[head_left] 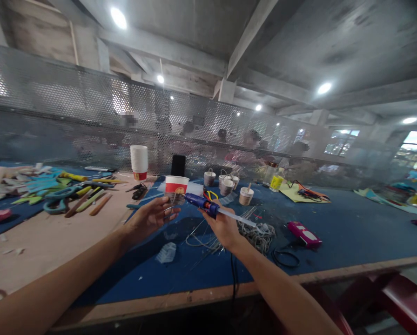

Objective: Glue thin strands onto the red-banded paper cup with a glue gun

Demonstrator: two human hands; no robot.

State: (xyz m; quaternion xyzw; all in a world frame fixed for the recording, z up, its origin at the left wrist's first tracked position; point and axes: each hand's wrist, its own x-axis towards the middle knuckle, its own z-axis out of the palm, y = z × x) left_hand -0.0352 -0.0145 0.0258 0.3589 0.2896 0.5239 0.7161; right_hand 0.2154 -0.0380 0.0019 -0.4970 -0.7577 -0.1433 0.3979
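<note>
My left hand [151,216] is closed with curled fingers at the lower part of a red and white paper cup [177,187], holding it upright above the blue table covering. The cup's lower part looks greyish, and a thin loop hangs by my fingers. In my right hand [224,228] is a blue hot glue gun [201,204], its nozzle pointing left at the cup's side. A long translucent glue stick [241,218] sticks out of the gun's back end. Below the right hand lies a tangle of grey cord [262,237] and thin wires.
A stack of paper cups [139,160] and a black phone [178,165] stand near the mesh partition. Several small cord-wrapped cups [226,187] are behind the gun. Scissors [60,197] and tools lie left; a magenta box [304,234] lies right. People sit beyond the mesh.
</note>
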